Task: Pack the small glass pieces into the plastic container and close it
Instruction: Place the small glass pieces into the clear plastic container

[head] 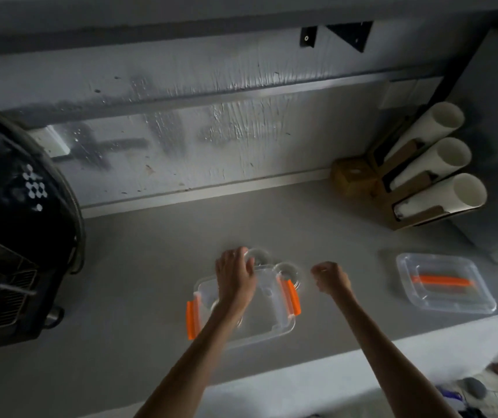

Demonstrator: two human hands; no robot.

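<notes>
A clear plastic container (272,328) with orange side latches sits on the grey counter in front of me. My left hand (235,276) reaches over its far edge and grips a small round glass piece (258,256) lying just behind the container. A second round glass piece (287,271) rests at the container's far right corner. Another glass piece shows faintly inside the container, partly under my left forearm. My right hand (330,277) hovers to the right of the container, fingers curled shut with nothing seen in them. The clear lid (445,283) lies at the right with orange strips showing through it.
A dark appliance with a metal rack (15,236) fills the left side. Three white rolls in a cardboard holder (432,167) stand at the back right beside a grey cabinet. The counter's front edge (302,366) runs just below the container.
</notes>
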